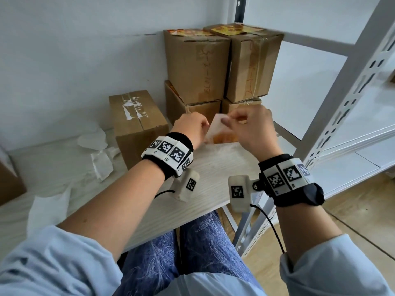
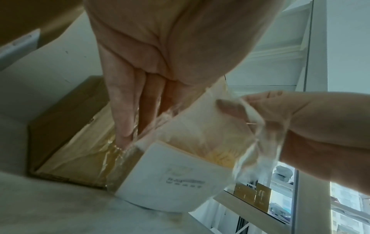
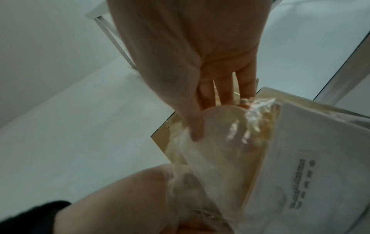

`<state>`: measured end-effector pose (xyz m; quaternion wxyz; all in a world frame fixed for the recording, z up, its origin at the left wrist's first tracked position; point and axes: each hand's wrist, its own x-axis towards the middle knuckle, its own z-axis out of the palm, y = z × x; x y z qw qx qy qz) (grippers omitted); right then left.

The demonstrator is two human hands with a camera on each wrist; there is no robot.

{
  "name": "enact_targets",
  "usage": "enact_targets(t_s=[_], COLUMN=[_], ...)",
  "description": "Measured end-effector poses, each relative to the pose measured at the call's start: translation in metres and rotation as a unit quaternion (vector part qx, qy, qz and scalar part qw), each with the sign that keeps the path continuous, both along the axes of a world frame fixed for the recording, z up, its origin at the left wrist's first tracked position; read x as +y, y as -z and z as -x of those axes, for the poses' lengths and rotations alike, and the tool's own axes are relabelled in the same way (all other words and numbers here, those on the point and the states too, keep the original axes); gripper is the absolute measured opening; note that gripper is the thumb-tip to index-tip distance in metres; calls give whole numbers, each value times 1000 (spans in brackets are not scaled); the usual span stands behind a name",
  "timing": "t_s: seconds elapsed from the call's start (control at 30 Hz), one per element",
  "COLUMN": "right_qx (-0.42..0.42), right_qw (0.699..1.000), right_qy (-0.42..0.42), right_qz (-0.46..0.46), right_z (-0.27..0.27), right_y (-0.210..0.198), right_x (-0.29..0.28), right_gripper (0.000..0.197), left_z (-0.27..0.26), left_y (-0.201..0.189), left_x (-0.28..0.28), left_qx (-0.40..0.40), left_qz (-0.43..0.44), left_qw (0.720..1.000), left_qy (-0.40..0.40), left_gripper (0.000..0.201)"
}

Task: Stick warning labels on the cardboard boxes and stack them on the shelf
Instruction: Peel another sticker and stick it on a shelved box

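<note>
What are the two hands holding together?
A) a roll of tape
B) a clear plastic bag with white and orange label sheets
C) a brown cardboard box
B: both the left hand and right hand pinch the clear plastic bag of white and orange label sheets.

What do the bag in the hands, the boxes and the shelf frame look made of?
Bag: thin clear plastic, glossy; it crinkles and glints, labels show through. Boxes: brown corrugated cardboard, matte, taped seams. Shelf frame: probably white-painted metal, with punched slots.
</note>
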<state>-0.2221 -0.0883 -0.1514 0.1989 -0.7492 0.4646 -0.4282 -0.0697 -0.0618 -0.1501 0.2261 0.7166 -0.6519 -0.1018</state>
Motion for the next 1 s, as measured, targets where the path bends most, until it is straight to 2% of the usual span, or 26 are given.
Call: enact_targets(t_s=[0.13, 0.2, 0.33, 0.43, 0.57, 0.67, 0.77, 0.83, 0.87, 0.93, 1.0], right_qx=[-51, -68, -132, -177, -163, -169, -170, -174, -179, -197, -216], right_qw=[998, 996, 984, 970, 974, 976, 977, 974, 971, 965, 958], right_qy=[20, 20, 75, 101, 83, 50, 11, -8, -19, -48, -74], right_qz=[39, 54, 98, 130, 137, 131, 131, 146, 155, 166, 172], right_z=[-4, -7, -10, -10, -16, -23, -31, -37, -39, -45, -53], right_y=[-6, -10, -19, -29, -35, -34, -33, -32, -32, -30, -29], right_x=[-1, -3, -7, -7, -6, -3, 3, 5, 6, 8, 8], right_gripper=[13, 13, 10, 8, 7, 10, 10, 12, 10, 2, 9], left_z=[1, 1, -1, -2, 1, -2, -6, -12, -16, -24, -36], left_y=[-2, -6, -7, -3, 2, 5, 6, 0, -5, -22, -45], left_x=[2, 3, 0, -4, -5, -6, -2, 4, 10, 23, 39], left_qx=[28, 16, 3, 14, 86, 66, 51, 122, 190, 361, 497], left_qz=[22, 26, 33, 58, 0, -31, -26, 13, 27, 28, 17], left_qw=[999, 999, 999, 998, 994, 993, 996, 992, 981, 931, 866], left_qy=[-7, -11, -24, -28, 64, 91, 69, 37, 25, 33, 48], left_gripper=[30, 33, 19, 19, 16, 14, 18, 19, 18, 20, 21])
